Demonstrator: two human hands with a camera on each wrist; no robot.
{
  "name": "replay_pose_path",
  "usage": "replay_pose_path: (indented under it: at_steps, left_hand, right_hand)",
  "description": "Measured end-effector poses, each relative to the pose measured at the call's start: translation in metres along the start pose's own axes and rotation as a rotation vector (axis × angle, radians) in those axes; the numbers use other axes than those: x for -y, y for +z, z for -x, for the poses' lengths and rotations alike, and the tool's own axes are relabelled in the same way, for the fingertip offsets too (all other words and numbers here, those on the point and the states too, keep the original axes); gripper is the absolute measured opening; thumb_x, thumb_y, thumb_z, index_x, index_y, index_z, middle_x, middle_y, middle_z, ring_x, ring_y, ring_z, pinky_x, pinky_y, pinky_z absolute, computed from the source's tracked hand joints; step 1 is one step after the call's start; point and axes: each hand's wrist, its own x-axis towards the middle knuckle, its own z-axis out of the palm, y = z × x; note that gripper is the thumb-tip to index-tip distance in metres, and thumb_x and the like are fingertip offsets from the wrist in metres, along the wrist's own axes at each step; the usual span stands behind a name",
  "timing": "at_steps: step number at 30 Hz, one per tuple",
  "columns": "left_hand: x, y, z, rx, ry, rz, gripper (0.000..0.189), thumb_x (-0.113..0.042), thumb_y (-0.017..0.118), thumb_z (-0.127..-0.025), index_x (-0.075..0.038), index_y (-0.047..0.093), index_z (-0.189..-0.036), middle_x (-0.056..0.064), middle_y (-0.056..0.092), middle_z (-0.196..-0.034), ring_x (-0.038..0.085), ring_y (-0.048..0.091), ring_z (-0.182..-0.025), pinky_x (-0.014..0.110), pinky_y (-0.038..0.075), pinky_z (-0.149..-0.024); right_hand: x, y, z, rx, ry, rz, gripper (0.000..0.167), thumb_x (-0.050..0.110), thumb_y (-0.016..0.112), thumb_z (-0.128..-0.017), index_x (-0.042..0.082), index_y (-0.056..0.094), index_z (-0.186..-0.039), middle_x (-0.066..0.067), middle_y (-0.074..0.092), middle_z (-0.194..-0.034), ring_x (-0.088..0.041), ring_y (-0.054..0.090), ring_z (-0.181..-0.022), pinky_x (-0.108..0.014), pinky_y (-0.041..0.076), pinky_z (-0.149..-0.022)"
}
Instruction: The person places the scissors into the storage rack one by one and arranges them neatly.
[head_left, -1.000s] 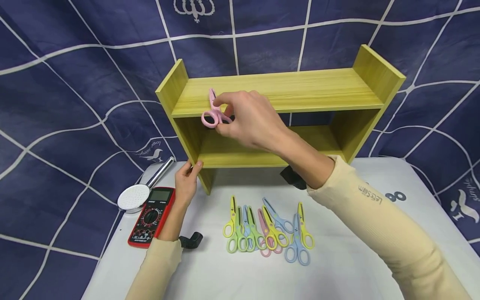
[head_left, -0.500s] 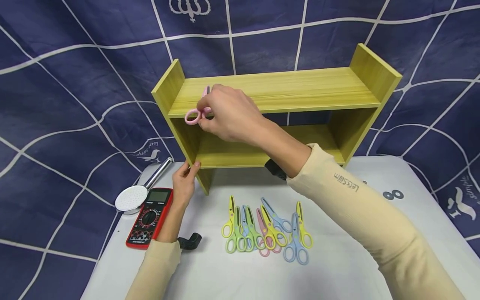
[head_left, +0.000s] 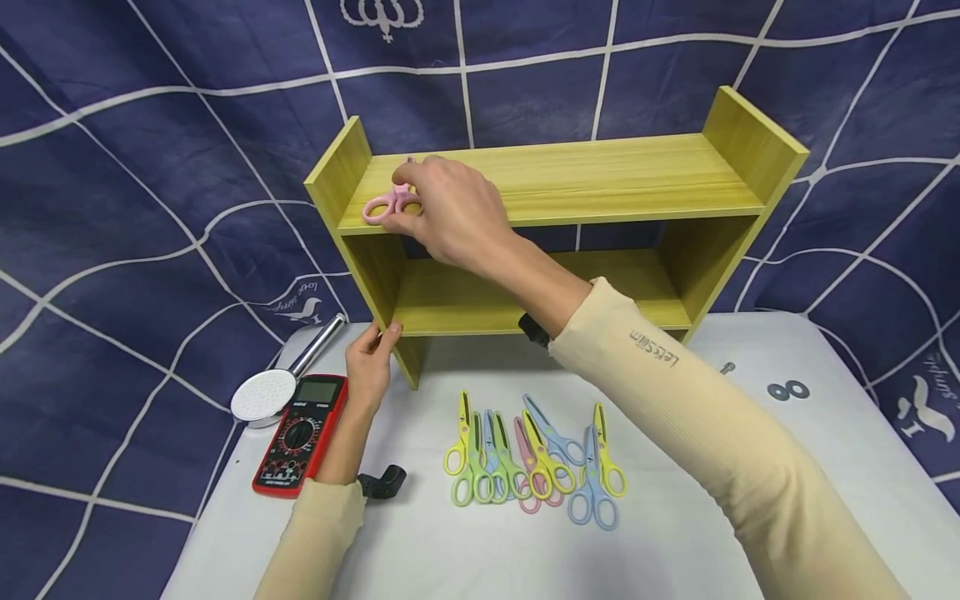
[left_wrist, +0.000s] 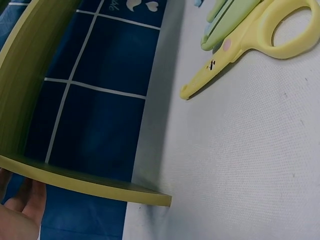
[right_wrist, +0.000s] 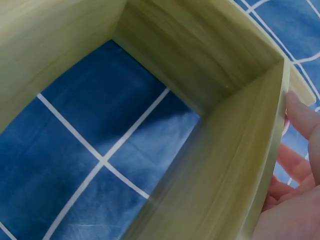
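Pink scissors [head_left: 380, 208] are pinched in my right hand [head_left: 457, 208], over the left end of the upper board of a wooden shelf [head_left: 585, 179]. Their handle loops face me, and the fingers cover part of the blades. In the right wrist view, the right hand [right_wrist: 295, 185] is at the board's front edge, with the scissors almost wholly hidden. My left hand [head_left: 369, 367] grips the shelf's left side panel low down, thumb on the front edge. The left wrist view shows only some fingers [left_wrist: 34, 200] behind that panel [left_wrist: 90, 185].
Several yellow, green, blue and pink scissors [head_left: 551, 475] lie in a row on the white table [head_left: 480, 550] before the shelf. At left are a red multimeter [head_left: 300, 433] and a shower head [head_left: 264, 395]. Dark rings [head_left: 798, 390] and a small bolt [head_left: 727, 367] lie at right.
My right hand has moved left and slightly up with the pink scissors, from in front of the upper board to over its left end. The left hand keeps its grip on the side panel.
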Motion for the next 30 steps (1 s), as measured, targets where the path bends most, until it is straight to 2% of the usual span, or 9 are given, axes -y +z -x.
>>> replay_pose_path:
  at_steps: [3,8,11,15,20,22,24,27,30]
  left_hand:
    - [0.004,0.000,-0.001,-0.003,0.004,0.002,0.035,-0.006,0.064,-0.096,0.003,0.061,-0.129,0.023,0.060,-0.128,0.003,0.064,-0.097,0.022,0.049,-0.090]
    - [0.002,0.001,-0.001,-0.005,0.007,0.004,0.035,-0.008,0.065,-0.096,0.001,0.062,-0.129,0.021,0.061,-0.127,0.002,0.064,-0.097,0.020,0.049,-0.088]
    - [0.001,0.003,0.000,-0.027,0.016,0.001,0.033,-0.007,0.064,-0.096,0.004,0.063,-0.127,0.023,0.061,-0.125,0.001,0.065,-0.093,0.019,0.050,-0.085]
    - [0.002,0.005,0.001,-0.037,0.037,0.007,0.031,-0.003,0.063,-0.095,0.009,0.063,-0.124,0.026,0.061,-0.124,0.001,0.065,-0.090,0.018,0.050,-0.083]
    - [0.003,0.005,0.001,-0.011,0.028,0.017,0.033,-0.004,0.063,-0.096,0.009,0.061,-0.126,0.025,0.058,-0.128,0.001,0.064,-0.093,0.018,0.050,-0.085]
    - [0.002,0.005,0.001,-0.007,0.021,0.018,0.033,-0.003,0.063,-0.096,0.008,0.061,-0.127,0.025,0.058,-0.129,0.001,0.064,-0.093,0.017,0.050,-0.085]
    - [-0.001,0.004,0.001,-0.006,0.015,0.017,0.033,-0.001,0.062,-0.095,0.009,0.060,-0.127,0.026,0.057,-0.129,0.000,0.064,-0.092,0.017,0.050,-0.085]
    - [-0.013,0.005,0.004,-0.009,0.011,0.012,0.033,0.002,0.061,-0.095,0.011,0.059,-0.127,0.028,0.056,-0.130,0.001,0.063,-0.094,0.018,0.050,-0.086]
    - [-0.025,0.006,0.009,-0.009,0.003,0.006,0.034,0.003,0.060,-0.095,0.013,0.057,-0.127,0.029,0.054,-0.131,0.001,0.063,-0.096,0.019,0.049,-0.088]
  right_hand:
    - [-0.002,0.002,0.010,-0.093,-0.063,-0.078,0.042,0.045,0.071,-0.089,0.016,0.070,-0.120,-0.001,0.063,-0.104,-0.014,0.054,-0.087,-0.028,0.044,-0.070]
    - [-0.009,0.010,0.047,-0.335,-0.267,-0.390,0.030,0.026,0.078,-0.087,0.003,0.074,-0.107,-0.008,0.062,-0.099,-0.016,0.053,-0.077,-0.028,0.042,-0.068]
    - [-0.014,0.026,0.077,-0.354,-0.329,-0.539,0.027,0.017,0.080,-0.084,0.000,0.073,-0.103,-0.009,0.063,-0.097,-0.016,0.049,-0.070,-0.028,0.042,-0.064]
    - [-0.022,0.065,0.129,-0.196,-0.278,-0.641,0.028,0.014,0.080,-0.083,0.001,0.071,-0.106,-0.005,0.064,-0.098,-0.012,0.047,-0.069,-0.023,0.042,-0.060]
    - [-0.033,0.122,0.195,0.146,-0.127,-0.645,0.042,0.026,0.079,-0.085,0.008,0.067,-0.121,0.003,0.060,-0.104,-0.009,0.050,-0.075,-0.024,0.047,-0.064]
    - [-0.037,0.140,0.215,0.281,-0.059,-0.636,0.048,0.031,0.079,-0.086,0.011,0.064,-0.127,0.003,0.058,-0.104,-0.010,0.050,-0.074,-0.032,0.048,-0.080]
    - [-0.039,0.155,0.230,0.399,0.006,-0.635,0.053,0.033,0.079,-0.085,0.012,0.061,-0.131,0.003,0.057,-0.107,-0.009,0.050,-0.074,-0.036,0.048,-0.082]
    - [-0.041,0.174,0.244,0.527,0.051,-0.594,0.058,0.034,0.079,-0.084,0.013,0.059,-0.134,0.001,0.057,-0.109,-0.007,0.050,-0.077,-0.032,0.046,-0.084]
    - [-0.039,0.184,0.251,0.588,0.055,-0.505,0.059,0.034,0.078,-0.085,0.015,0.057,-0.136,0.002,0.055,-0.110,-0.005,0.048,-0.080,-0.022,0.045,-0.068]
